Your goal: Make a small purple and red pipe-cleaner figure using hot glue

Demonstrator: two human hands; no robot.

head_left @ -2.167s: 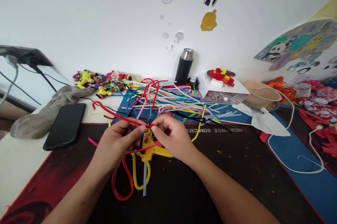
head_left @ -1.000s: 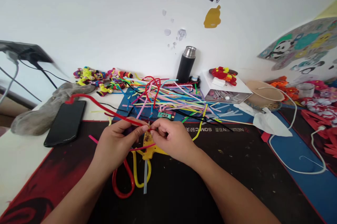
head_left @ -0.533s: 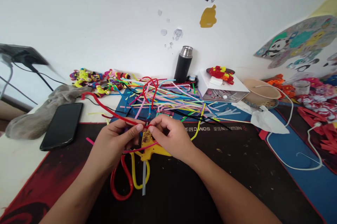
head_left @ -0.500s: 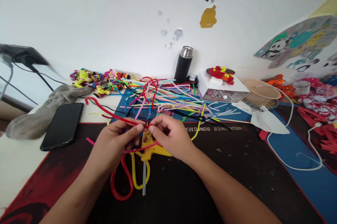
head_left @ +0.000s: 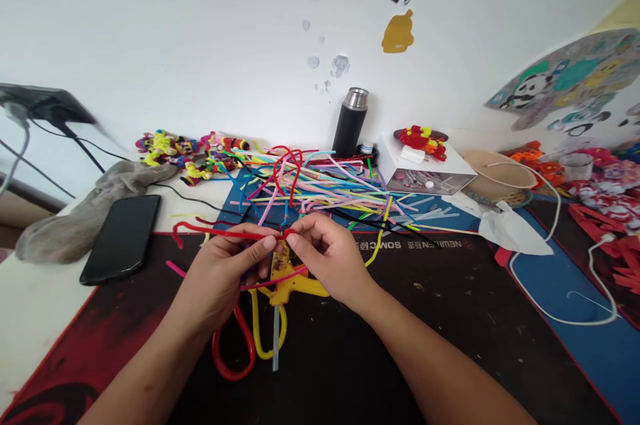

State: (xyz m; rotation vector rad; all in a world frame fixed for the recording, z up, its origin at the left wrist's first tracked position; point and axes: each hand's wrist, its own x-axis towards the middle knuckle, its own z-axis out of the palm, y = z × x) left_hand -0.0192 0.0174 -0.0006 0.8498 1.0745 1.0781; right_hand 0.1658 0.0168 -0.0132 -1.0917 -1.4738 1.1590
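Left hand: over the far half of the black desk mat with red border, thumb and fingers pinching a thin red fuzzy pipe cleaner
Right hand: just beside the left, thumb and forefinger pinching the same strand close to the left fingertips
Red strand: above the mat's far edge, its long free part running left toward the far left corner and hooking down at the tip
Yellow plastic glue gun: below the hands, partly hidden by them, a clear stick jutting toward the near edge
Smooth loop-shaped handles: one red, one yellow, left of that stick's end
Bright pink pipe cleaner: crossing over the glue gun
Heap of multicoloured pipe cleaners: beyond the mat's far edge
Flat black phone: at the mat's far left corner, overlapping the white desk
Black thermos with steel cap: upright near the wall, behind the heap
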